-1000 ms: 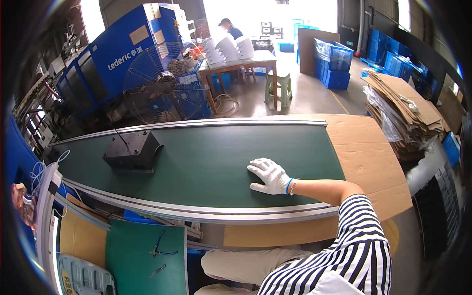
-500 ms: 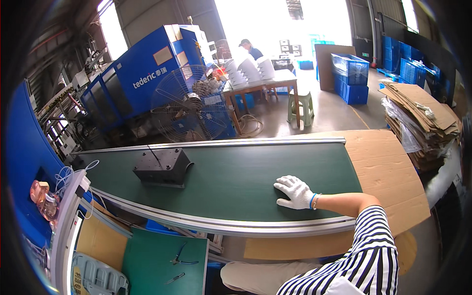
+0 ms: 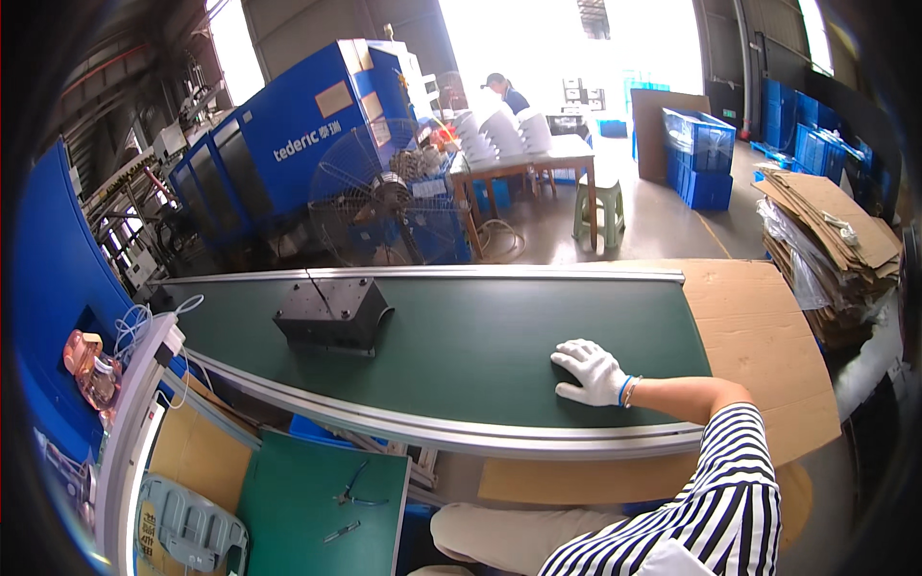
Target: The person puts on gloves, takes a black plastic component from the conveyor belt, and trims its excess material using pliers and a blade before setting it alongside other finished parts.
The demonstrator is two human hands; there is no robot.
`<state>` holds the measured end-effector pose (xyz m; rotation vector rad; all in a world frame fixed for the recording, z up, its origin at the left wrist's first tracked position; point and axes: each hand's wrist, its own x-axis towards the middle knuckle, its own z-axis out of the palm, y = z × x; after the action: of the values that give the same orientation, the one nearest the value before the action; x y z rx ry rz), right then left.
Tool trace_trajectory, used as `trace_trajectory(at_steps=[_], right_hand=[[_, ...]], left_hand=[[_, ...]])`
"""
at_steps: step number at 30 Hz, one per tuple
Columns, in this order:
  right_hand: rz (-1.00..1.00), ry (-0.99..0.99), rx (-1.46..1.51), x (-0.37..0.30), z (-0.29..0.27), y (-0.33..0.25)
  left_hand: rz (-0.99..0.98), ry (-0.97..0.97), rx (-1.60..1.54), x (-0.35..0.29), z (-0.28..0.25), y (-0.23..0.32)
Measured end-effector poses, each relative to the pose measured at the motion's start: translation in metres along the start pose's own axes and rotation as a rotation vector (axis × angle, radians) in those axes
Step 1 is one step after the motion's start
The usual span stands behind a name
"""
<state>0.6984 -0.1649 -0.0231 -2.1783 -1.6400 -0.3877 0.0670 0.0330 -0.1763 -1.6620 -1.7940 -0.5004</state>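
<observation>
My right hand (image 3: 594, 372), in a white knit glove with a blue cuff, rests palm down on the green conveyor belt (image 3: 471, 336). Its fingers are spread and hold nothing. To the left on the same belt sits a dark grey moulded block (image 3: 331, 317) with a curved cut-out in its side, well apart from the hand. My left hand is out of view. Below the belt, a green board (image 3: 298, 490) carries blue-handled pliers (image 3: 353, 490) and a small slim tool (image 3: 342, 531).
A metal rail (image 3: 461, 432) runs along the belt's near edge. Cardboard (image 3: 759, 336) lies at the right end. Beyond stand a large fan (image 3: 389, 192), a blue machine (image 3: 279, 134) and a table with white stacked parts (image 3: 499, 134). A grey plastic case (image 3: 197, 523) lies lower left.
The whole view has shifted slightly, so things appear further right. My right hand stays flat on the belt, and the grey block keeps about the same place.
</observation>
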Motion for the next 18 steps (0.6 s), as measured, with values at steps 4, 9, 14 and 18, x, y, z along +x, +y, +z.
trace_trajectory(at_steps=[4,9,14,18], right_hand=[[0.008,-0.008,0.0,0.002,0.0,0.003],[0.045,-0.049,0.001,-0.002,0.001,0.001],[0.047,-0.053,0.009,-0.006,0.001,0.003],[0.038,-0.059,-0.014,-0.007,0.001,0.005]], left_hand=[[-0.086,-0.175,-0.017,0.006,-0.003,0.007],[-0.136,-0.302,-0.01,0.007,-0.001,0.001],[-0.123,-0.268,-0.016,0.008,0.002,0.0],[-0.16,-0.298,0.004,0.006,0.005,-0.002]])
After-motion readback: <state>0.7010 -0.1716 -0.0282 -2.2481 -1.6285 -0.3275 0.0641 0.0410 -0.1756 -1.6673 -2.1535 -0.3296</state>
